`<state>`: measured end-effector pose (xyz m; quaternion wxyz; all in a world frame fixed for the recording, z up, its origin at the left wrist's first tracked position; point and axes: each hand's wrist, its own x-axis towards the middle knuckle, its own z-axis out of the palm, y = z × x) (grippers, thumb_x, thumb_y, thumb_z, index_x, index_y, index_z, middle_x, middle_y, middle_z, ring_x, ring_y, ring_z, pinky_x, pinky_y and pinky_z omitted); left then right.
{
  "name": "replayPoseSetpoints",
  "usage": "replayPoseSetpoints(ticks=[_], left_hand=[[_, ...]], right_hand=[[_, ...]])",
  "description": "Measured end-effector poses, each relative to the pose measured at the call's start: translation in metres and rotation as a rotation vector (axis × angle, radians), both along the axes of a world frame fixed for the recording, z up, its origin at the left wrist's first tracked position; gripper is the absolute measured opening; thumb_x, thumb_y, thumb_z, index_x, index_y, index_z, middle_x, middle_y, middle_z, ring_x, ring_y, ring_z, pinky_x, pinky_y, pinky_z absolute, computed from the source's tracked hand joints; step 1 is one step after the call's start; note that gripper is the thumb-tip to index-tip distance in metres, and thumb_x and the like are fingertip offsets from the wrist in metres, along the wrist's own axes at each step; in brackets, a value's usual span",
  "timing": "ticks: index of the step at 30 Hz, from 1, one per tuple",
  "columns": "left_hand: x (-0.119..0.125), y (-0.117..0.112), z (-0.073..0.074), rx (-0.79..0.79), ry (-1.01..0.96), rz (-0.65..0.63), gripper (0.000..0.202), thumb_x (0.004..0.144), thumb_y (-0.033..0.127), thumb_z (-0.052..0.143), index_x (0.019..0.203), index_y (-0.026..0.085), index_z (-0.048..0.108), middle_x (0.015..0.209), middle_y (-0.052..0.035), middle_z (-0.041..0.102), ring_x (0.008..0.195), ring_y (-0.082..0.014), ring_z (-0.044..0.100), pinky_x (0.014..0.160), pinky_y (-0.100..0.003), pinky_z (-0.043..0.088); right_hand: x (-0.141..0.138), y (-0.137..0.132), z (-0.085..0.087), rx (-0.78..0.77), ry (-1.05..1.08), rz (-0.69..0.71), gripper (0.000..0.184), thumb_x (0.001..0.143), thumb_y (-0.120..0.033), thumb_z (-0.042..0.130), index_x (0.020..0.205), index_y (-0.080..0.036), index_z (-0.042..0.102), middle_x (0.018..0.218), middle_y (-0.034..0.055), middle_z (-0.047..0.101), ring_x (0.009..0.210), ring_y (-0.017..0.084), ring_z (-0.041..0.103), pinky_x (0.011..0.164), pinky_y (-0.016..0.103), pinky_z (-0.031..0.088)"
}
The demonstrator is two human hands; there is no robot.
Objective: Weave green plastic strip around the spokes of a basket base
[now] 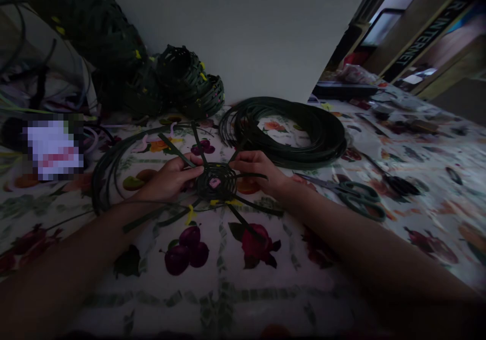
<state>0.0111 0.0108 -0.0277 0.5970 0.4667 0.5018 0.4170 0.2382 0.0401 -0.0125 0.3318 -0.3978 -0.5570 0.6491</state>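
Left hand: your left hand (167, 179) sits at the left side of the round weave (216, 182). Its fingers (192, 170) are closed, gripping the edge.
Right hand: your right hand (256, 166) sits at the right side. Its fingers (239, 162) are closed on the edge too.
Round weave: it lies on the cloth, between your hands. Dark strips (250, 218) stick out of it like sun rays.
Cloth: the cloth (114, 299) is pale, with plums and red flowers on it.
Coils: a big coil of strips (322, 137) lies past your right hand. A smaller coil (100, 178) lies by your left hand.
Baskets: dark woven baskets (182, 79) sit in a heap by the wall.
Scissors: green scissors (360, 200) lie to the right of your right hand.
Wall: the wall (243, 36) is pale and plain.
Far right: a black sign (425, 36) with white letters hangs past the wall.
Far left: a blurred patch (53, 147) hides something.
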Motion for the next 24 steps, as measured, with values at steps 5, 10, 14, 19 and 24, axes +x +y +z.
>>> replayPoseSetpoints(ticks=[5,10,14,19,24], left_hand=[[-0.0055,0.0031,-0.0035,-0.029,-0.005,-0.032,0.028,0.075,0.031,0.076,0.088,0.02,0.054,0.061,0.0055,0.05,0.047,-0.0077,0.045,0.044,-0.02,0.033],[-0.0041,0.003,-0.0042,0.033,0.069,-0.027,0.025,0.076,0.032,0.074,0.086,0.02,0.055,0.054,0.0066,0.046,0.043,-0.0076,0.04,0.041,-0.019,0.03],[-0.0019,0.0025,-0.0033,0.075,0.176,0.014,0.024,0.073,0.031,0.074,0.084,0.019,0.057,0.049,0.0066,0.045,0.042,-0.0088,0.041,0.041,-0.02,0.03],[-0.0038,0.0035,-0.0069,0.157,0.29,0.04,0.021,0.076,0.032,0.073,0.085,0.02,0.059,0.051,0.0057,0.048,0.044,-0.0102,0.045,0.043,-0.021,0.032],[-0.0021,0.0054,-0.0054,0.107,0.26,0.07,0.021,0.074,0.03,0.076,0.084,0.019,0.061,0.053,0.0052,0.049,0.046,-0.0103,0.047,0.045,-0.023,0.034]], right_hand=[[-0.0009,-0.0005,-0.001,0.004,-0.006,0.007,0.029,0.07,-0.035,0.074,0.066,-0.016,0.053,0.051,-0.0067,0.04,0.043,0.005,0.03,0.043,0.023,0.02],[-0.0017,0.0003,-0.0024,-0.012,0.01,-0.007,0.029,0.069,-0.033,0.075,0.066,-0.016,0.052,0.052,-0.0066,0.04,0.042,0.005,0.031,0.042,0.023,0.021],[-0.0018,-0.0012,-0.0005,-0.022,0.01,0.004,0.029,0.07,-0.032,0.074,0.065,-0.017,0.051,0.049,-0.008,0.036,0.041,0.004,0.027,0.041,0.023,0.018],[-0.0028,-0.0041,0.0014,-0.013,0.034,0.007,0.025,0.073,-0.026,0.072,0.064,-0.016,0.05,0.048,-0.0086,0.034,0.04,0.003,0.026,0.041,0.023,0.019],[-0.0049,-0.0025,0.0004,-0.009,0.007,-0.041,0.024,0.074,-0.023,0.07,0.063,-0.016,0.05,0.049,-0.0078,0.036,0.04,0.003,0.028,0.041,0.022,0.019]])
